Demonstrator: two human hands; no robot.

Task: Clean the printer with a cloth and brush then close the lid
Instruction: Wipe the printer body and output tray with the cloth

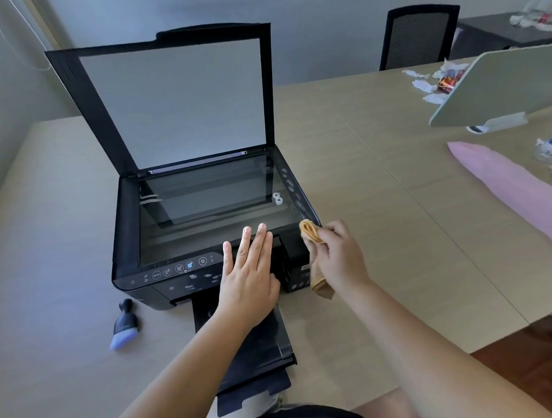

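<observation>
Right hand fingers: curled around a soft tan cloth (310, 232); the right hand (339, 256) pinches it at the near right corner of the printer (206, 217); one end of the cloth pokes up past the fingers, the other end hangs down below the hand
Left hand fingers: straight and flat, holding nothing; the left hand (248, 272) rests on the near front edge of the printer, fingertips just on the glass (205, 198)
Cloth: looks light, soft and floppy; best held bunched up in the fingers, as it is here
Glass: looks hard, smooth and easy to scratch or smear; best wiped gently
Lid (170, 100): open, standing up at the far side; it looks thin and stiff; I would take it by its top edge to close it
Brush (124, 323): lies on the table (49, 216), near and left of the printer, not touched; black handle, pale blue bristles; take it by the handle
Printer: black; looks heavy and stiff; its paper tray (257, 350) sticks out near the person
Writing: a small "Wi-Fi" button sign on the front panel; other signs are too small to read; no brand name can be read
</observation>
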